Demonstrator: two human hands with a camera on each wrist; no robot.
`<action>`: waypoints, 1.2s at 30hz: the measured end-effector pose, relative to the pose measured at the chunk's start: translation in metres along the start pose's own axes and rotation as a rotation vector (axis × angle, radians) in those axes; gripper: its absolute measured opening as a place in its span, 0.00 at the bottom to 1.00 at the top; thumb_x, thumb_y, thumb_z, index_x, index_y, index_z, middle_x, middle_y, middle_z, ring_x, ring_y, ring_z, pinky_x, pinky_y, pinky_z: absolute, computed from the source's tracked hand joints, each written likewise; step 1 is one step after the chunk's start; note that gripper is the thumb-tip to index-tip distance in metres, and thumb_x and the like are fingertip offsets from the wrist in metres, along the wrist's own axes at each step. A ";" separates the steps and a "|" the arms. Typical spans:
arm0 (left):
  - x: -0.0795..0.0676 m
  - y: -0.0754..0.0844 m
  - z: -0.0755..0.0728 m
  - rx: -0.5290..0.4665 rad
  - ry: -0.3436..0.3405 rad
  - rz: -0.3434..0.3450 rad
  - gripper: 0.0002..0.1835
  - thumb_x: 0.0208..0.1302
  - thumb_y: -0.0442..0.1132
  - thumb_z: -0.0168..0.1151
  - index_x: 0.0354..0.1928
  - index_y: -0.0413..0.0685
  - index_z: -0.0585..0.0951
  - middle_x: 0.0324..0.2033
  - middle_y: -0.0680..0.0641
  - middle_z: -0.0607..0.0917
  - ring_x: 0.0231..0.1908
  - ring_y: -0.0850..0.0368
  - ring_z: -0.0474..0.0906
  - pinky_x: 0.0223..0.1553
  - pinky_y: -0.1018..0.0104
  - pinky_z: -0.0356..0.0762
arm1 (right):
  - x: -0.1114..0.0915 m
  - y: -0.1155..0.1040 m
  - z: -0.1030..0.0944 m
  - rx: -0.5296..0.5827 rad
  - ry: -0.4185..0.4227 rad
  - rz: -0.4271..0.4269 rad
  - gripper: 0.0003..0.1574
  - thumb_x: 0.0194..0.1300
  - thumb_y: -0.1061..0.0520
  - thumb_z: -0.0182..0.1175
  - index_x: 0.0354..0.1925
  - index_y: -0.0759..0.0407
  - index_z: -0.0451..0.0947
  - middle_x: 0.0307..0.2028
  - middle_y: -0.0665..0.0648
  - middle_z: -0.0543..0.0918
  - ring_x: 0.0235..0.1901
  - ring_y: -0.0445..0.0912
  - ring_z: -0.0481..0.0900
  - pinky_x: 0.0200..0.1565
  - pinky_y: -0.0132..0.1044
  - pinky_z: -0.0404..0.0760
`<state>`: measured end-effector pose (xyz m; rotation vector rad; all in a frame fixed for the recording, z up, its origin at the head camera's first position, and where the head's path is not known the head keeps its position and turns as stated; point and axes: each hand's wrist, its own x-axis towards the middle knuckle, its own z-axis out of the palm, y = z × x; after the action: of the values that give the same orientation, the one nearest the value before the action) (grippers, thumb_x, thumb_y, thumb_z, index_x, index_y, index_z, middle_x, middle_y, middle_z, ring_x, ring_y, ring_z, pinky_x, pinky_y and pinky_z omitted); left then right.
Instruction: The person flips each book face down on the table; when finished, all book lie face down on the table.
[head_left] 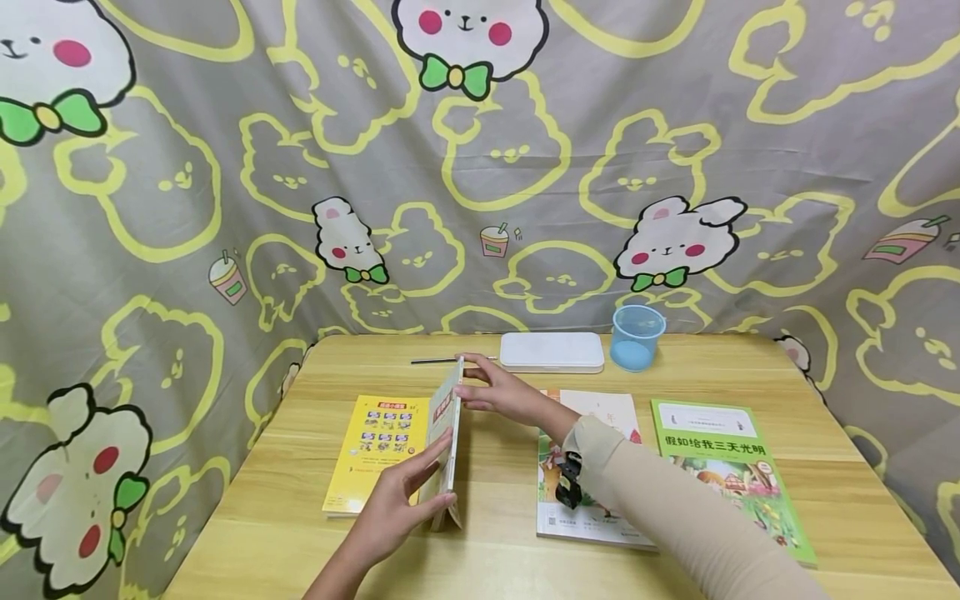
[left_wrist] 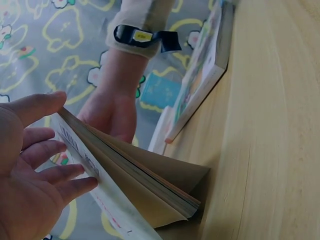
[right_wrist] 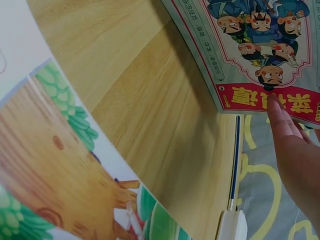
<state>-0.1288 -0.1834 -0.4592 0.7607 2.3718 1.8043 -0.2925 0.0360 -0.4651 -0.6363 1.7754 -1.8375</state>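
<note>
A book (head_left: 444,408) stands tilted on its edge at the middle of the table, held from both ends. My left hand (head_left: 397,498) grips its near end, thumb on one side and fingers against the cover. At the far upper end, my right hand (head_left: 510,398) holds the book by its edge. The left wrist view shows the lower pages of the book (left_wrist: 135,175) fanned slightly apart. A cover with cartoon figures on the book (right_wrist: 260,70) faces the right wrist view, where fingers of the right hand (right_wrist: 295,160) touch it.
Left of the held book lies a yellow book (head_left: 375,458). To the right are an illustrated book (head_left: 558,508), partly under the right forearm, and a green book (head_left: 738,475). Along the back are a thin dark stick (head_left: 433,362), a white case (head_left: 551,353) and a blue cup (head_left: 636,342).
</note>
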 end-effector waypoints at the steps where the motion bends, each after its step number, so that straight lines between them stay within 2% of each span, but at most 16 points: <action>1: 0.001 0.000 0.001 0.005 0.003 0.000 0.40 0.65 0.36 0.72 0.77 0.42 0.66 0.77 0.44 0.64 0.75 0.57 0.58 0.71 0.52 0.64 | -0.001 0.001 -0.001 0.009 0.002 -0.002 0.45 0.76 0.55 0.61 0.81 0.46 0.50 0.79 0.66 0.55 0.68 0.59 0.73 0.70 0.55 0.72; 5: 0.004 -0.002 0.007 0.023 0.023 -0.007 0.40 0.64 0.38 0.73 0.77 0.45 0.67 0.77 0.46 0.64 0.75 0.52 0.58 0.71 0.52 0.66 | -0.002 0.003 -0.003 0.052 0.004 -0.023 0.46 0.76 0.58 0.61 0.81 0.47 0.50 0.79 0.68 0.54 0.68 0.61 0.73 0.70 0.58 0.70; 9: 0.006 -0.005 0.013 0.031 0.064 -0.015 0.41 0.62 0.36 0.74 0.76 0.50 0.69 0.77 0.47 0.65 0.76 0.48 0.58 0.70 0.50 0.68 | -0.003 0.004 -0.006 0.046 0.009 -0.045 0.45 0.76 0.59 0.60 0.81 0.49 0.50 0.79 0.66 0.52 0.69 0.62 0.71 0.70 0.60 0.69; 14: 0.007 -0.012 0.020 0.095 0.127 -0.030 0.42 0.61 0.36 0.75 0.77 0.54 0.68 0.77 0.49 0.66 0.76 0.44 0.60 0.67 0.40 0.71 | -0.005 0.007 -0.010 -0.007 0.015 -0.059 0.45 0.76 0.56 0.61 0.81 0.52 0.50 0.80 0.63 0.51 0.69 0.61 0.71 0.70 0.58 0.71; 18: 0.007 -0.021 0.025 0.145 0.145 -0.068 0.42 0.63 0.37 0.74 0.77 0.54 0.67 0.78 0.47 0.64 0.76 0.40 0.59 0.66 0.30 0.68 | -0.008 0.008 -0.015 -0.035 0.017 -0.042 0.47 0.75 0.54 0.62 0.82 0.47 0.50 0.81 0.60 0.51 0.69 0.60 0.72 0.68 0.52 0.75; 22: 0.008 -0.028 0.029 0.174 0.124 -0.100 0.41 0.65 0.40 0.72 0.78 0.54 0.66 0.79 0.44 0.61 0.76 0.35 0.57 0.66 0.27 0.65 | -0.011 0.009 -0.019 -0.036 0.010 -0.042 0.49 0.75 0.56 0.63 0.82 0.44 0.49 0.81 0.60 0.50 0.70 0.61 0.71 0.67 0.50 0.77; 30: 0.009 -0.035 0.036 0.182 0.072 -0.123 0.42 0.67 0.41 0.70 0.80 0.53 0.62 0.79 0.43 0.59 0.77 0.36 0.57 0.69 0.33 0.65 | -0.015 0.015 -0.026 -0.136 0.047 -0.049 0.48 0.73 0.56 0.65 0.81 0.43 0.52 0.79 0.60 0.55 0.69 0.59 0.73 0.66 0.52 0.77; 36: 0.011 -0.038 0.038 0.264 0.008 -0.145 0.53 0.57 0.41 0.78 0.81 0.60 0.58 0.80 0.43 0.56 0.77 0.36 0.55 0.71 0.34 0.61 | -0.020 0.016 -0.029 -0.192 0.062 -0.049 0.48 0.73 0.55 0.65 0.81 0.46 0.51 0.79 0.61 0.56 0.71 0.61 0.69 0.69 0.56 0.72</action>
<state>-0.1386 -0.1521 -0.5032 0.5842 2.6268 1.4619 -0.2953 0.0704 -0.4817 -0.7076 2.0104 -1.7496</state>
